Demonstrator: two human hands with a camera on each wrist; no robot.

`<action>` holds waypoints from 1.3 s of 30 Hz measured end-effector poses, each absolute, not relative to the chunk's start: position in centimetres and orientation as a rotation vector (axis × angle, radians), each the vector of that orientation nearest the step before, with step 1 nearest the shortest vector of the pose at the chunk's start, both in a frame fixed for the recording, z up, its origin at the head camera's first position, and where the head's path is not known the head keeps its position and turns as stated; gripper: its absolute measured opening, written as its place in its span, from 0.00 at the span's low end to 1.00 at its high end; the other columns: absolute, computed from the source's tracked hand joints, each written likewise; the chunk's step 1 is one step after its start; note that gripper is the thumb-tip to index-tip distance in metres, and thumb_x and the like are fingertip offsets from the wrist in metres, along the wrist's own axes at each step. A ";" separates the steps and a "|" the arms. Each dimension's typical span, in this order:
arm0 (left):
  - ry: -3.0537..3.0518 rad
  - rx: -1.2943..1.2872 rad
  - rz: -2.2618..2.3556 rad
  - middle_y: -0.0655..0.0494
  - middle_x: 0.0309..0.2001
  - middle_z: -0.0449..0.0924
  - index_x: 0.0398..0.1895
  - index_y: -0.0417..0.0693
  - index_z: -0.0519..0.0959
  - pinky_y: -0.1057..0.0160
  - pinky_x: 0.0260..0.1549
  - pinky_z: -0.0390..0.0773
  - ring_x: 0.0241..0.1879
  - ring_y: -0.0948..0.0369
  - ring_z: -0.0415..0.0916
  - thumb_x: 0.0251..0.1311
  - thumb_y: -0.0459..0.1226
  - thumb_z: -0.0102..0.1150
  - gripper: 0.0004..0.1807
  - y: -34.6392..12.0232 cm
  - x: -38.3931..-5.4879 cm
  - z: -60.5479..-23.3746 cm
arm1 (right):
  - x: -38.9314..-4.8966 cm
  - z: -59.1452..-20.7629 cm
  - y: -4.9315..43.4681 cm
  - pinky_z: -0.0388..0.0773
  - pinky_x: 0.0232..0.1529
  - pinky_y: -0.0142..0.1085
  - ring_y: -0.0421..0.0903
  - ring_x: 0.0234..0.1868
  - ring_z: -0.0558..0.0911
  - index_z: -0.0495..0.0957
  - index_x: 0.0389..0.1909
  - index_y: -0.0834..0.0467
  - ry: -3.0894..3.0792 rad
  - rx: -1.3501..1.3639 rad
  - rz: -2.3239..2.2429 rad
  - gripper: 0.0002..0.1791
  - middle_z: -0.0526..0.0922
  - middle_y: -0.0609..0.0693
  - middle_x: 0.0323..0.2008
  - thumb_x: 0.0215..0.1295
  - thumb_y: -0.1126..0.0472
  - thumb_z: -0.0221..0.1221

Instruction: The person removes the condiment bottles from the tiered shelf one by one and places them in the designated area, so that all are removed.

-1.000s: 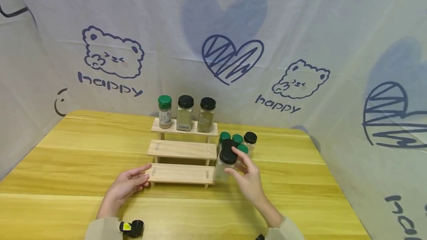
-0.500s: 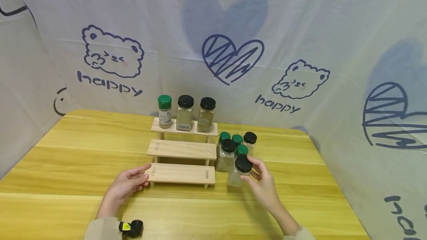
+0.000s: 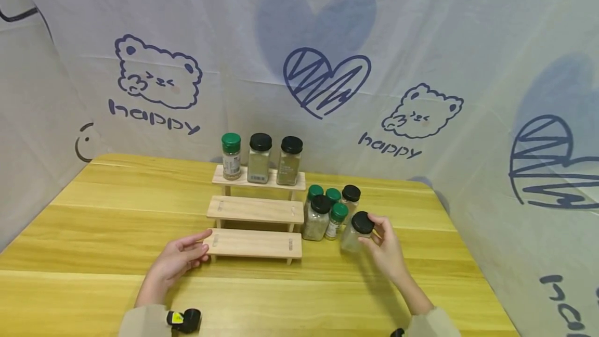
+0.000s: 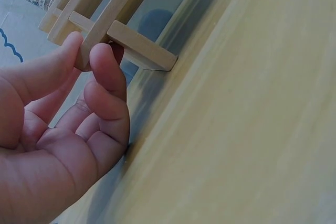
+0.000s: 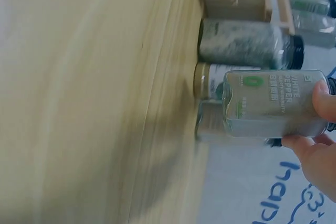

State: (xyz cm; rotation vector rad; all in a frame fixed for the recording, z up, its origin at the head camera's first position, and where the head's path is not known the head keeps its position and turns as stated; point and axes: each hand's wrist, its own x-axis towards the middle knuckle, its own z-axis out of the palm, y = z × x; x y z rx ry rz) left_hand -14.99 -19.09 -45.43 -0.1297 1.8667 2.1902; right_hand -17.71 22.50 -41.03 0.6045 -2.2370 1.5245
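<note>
A three-tier wooden spice rack (image 3: 252, 244) stands on the table. My left hand (image 3: 174, 261) pinches the left end of its lowest shelf between thumb and fingers, as the left wrist view shows on the shelf end (image 4: 84, 59). To the right of the rack, my right hand (image 3: 387, 254) holds a clear square spice jar (image 3: 351, 241) near its black lid. In the right wrist view the glass jar (image 5: 270, 100), labelled as white pepper, is held above the table, its base clear of the wood.
On the top shelf stand a green-lidded jar (image 3: 231, 157) and two black-lidded jars (image 3: 259, 163). Several more green- and black-lidded spice jars (image 3: 316, 222) cluster right of the rack. A printed cloth (image 3: 234, 30) hangs behind the table (image 3: 117, 212).
My right hand has carried the black-lidded jar rightward, away from the rack and out from in front of the cluster. The left hand has stayed on the shelf end.
</note>
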 end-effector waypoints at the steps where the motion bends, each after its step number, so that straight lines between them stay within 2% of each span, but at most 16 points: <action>1: 1.870 -0.128 2.190 0.57 0.31 0.77 0.60 0.32 0.59 0.70 0.26 0.73 0.29 0.64 0.75 0.56 0.32 0.56 0.29 -19.1 -15.0 -45.4 | -17.9 -41.1 22.6 0.70 0.46 0.26 0.38 0.51 0.71 0.61 0.47 0.78 -2.249 0.593 1.526 0.28 0.65 0.74 0.49 0.41 0.87 0.56; 6: 1.884 -0.123 2.189 0.57 0.31 0.76 0.60 0.32 0.59 0.70 0.26 0.73 0.29 0.64 0.75 0.56 0.31 0.56 0.29 -19.1 -15.0 -45.4 | -19.1 -41.3 23.1 0.69 0.48 0.36 0.64 0.52 0.68 0.61 0.47 0.77 -2.308 0.548 1.501 0.27 0.65 0.74 0.51 0.43 0.85 0.57; 8: 1.889 -0.124 2.189 0.57 0.31 0.76 0.60 0.32 0.59 0.70 0.26 0.73 0.29 0.64 0.75 0.56 0.31 0.56 0.29 -19.0 -14.9 -45.4 | -19.5 -41.5 23.1 0.68 0.49 0.39 0.67 0.52 0.67 0.60 0.47 0.77 -2.323 0.537 1.510 0.27 0.64 0.74 0.51 0.43 0.85 0.57; 24: 1.886 -0.142 2.190 0.57 0.31 0.76 0.59 0.33 0.60 0.70 0.26 0.73 0.29 0.64 0.75 0.56 0.31 0.56 0.28 -19.0 -14.9 -45.3 | -21.5 -42.6 22.9 0.68 0.49 0.44 0.67 0.53 0.66 0.59 0.48 0.77 -2.364 0.442 1.507 0.26 0.63 0.74 0.53 0.46 0.85 0.56; 33: 1.902 -0.144 2.175 0.57 0.32 0.76 0.60 0.33 0.59 0.70 0.26 0.73 0.29 0.64 0.75 0.57 0.31 0.55 0.29 -19.0 -14.9 -45.3 | -21.8 -42.9 22.9 0.70 0.48 0.35 0.66 0.54 0.66 0.58 0.49 0.77 -2.352 0.416 1.591 0.26 0.61 0.74 0.54 0.47 0.86 0.54; 39: 1.899 -0.131 2.178 0.57 0.32 0.76 0.60 0.32 0.58 0.70 0.26 0.73 0.29 0.64 0.75 0.57 0.31 0.55 0.29 -19.0 -14.9 -45.3 | -22.0 -43.3 23.1 0.71 0.46 0.34 0.67 0.53 0.66 0.57 0.50 0.77 -2.350 0.400 1.605 0.26 0.60 0.74 0.55 0.48 0.86 0.53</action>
